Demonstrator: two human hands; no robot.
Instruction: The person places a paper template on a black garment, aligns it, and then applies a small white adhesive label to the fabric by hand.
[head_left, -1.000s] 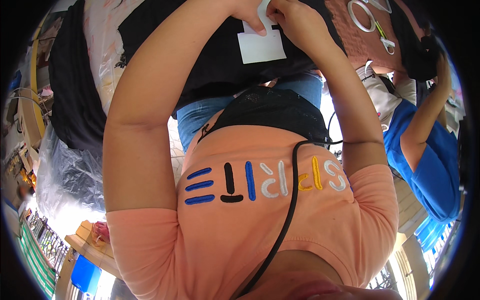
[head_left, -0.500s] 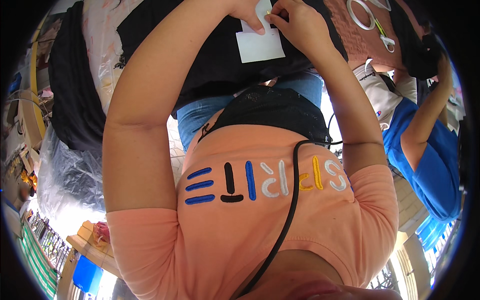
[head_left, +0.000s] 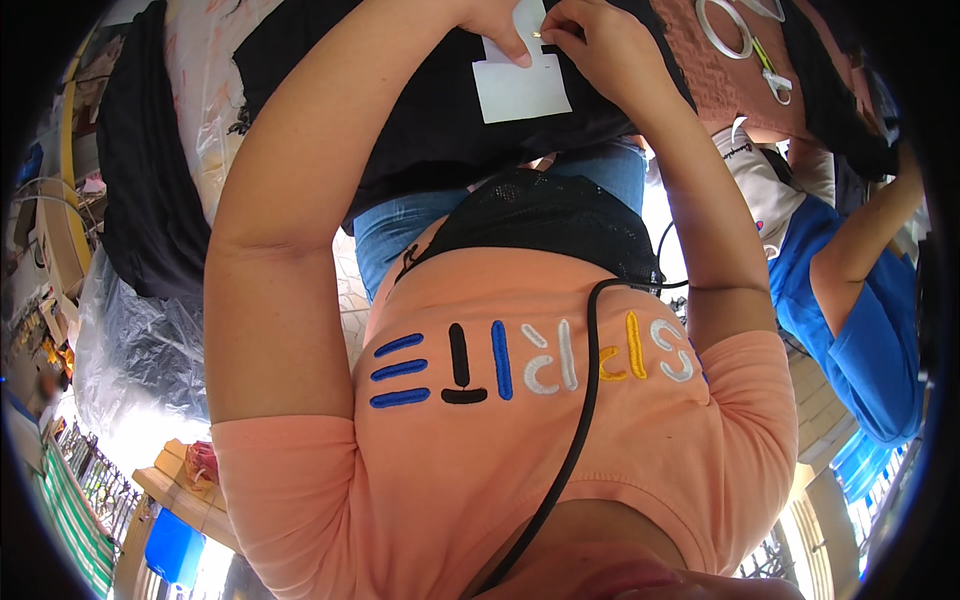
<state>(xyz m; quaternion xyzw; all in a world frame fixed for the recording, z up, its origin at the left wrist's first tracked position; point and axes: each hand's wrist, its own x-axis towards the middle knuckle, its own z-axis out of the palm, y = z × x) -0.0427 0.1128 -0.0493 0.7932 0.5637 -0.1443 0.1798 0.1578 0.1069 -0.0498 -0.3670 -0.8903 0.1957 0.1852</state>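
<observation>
A white paper piece (head_left: 522,92) with a stepped edge lies flat on black cloth (head_left: 430,125) at the top of the view. My left hand (head_left: 495,25) rests on the paper, its thumb stretched out and pressing it down; its other fingers are mostly cut off by the frame's edge. Beside the paper's right edge, my right hand (head_left: 600,38) is closed in a pinch. A small, thin yellowish thing (head_left: 538,35) pokes out from its fingertips over the paper; its kind is too small to make out.
On brown quilted cloth (head_left: 690,60) at the right lie a white ring-shaped roll (head_left: 722,30) and yellow-green thread snips (head_left: 770,75). A co-worker in a blue shirt (head_left: 850,310) sits there, handling dark cloth (head_left: 830,100). More black cloth (head_left: 140,180) hangs at the left.
My right hand and the small yellowish thing have shifted slightly toward me along the paper's edge. My left hand stays put. The co-worker's arm has moved a little outward.
</observation>
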